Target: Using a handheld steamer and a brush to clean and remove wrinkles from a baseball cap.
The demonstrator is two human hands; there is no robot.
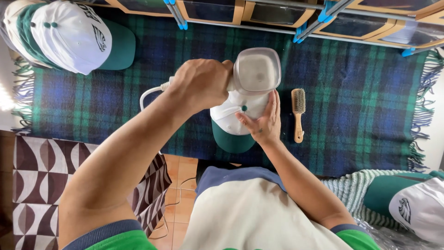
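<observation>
Gripping the handle of a handheld steamer [255,70] with the left hand [202,83], fingers wrapped shut around it, white cord [150,92] trailing off to the left; holding its broad grey head directly above the white crown of a white-and-green cap [233,121], apparently touching or just over it, though exact contact cannot be told. Steadying that cap from its right side with the right hand [261,121], fingers [272,105] stretched flat and open against the crown, thumb pointing in toward the green top button, not closed around anything. Lying with its long axis toward the body, green brim nearest, crown farthest, at the middle of the plaid blanket [360,92] covering the worktop. Sitting nearer the right hand than the left, which comes in from above and to the left. Resting just right of the cap, a small wooden brush [298,113], handle toward the body. Stacked at far left, more caps [69,37]; lying at lower right, another cap [411,208]
</observation>
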